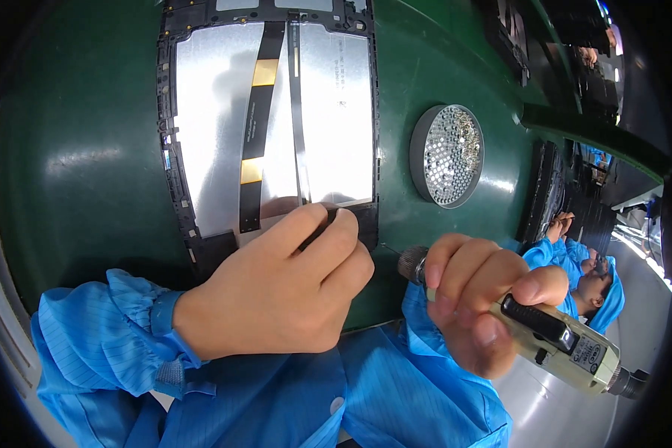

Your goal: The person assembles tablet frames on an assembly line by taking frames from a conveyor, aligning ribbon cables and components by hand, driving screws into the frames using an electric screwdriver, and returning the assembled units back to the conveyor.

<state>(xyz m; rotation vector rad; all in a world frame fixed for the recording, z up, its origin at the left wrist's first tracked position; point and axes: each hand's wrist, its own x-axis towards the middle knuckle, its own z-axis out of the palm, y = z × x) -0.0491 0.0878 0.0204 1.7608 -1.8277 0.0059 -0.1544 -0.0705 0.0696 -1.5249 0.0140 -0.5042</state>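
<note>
Silver rectangular metal panel (213, 104): black-and-gold ribbon (255, 123) laid, screwing seems unfinished. Left hand (284, 287) curls over its near edge, hold hidden; right hand (474, 295) grips beige electric screwdriver (571, 366) beside it.

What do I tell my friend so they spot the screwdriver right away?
Start at the green table, then go to the right hand at the picture's lower right. The screwdriver is what it grips. Unlike the flat panel and round dish nearby, it's a thick, pale stick with a black lever.

Pale-green screwdriver (564, 364), blue striped sleeve (89, 336)
</note>
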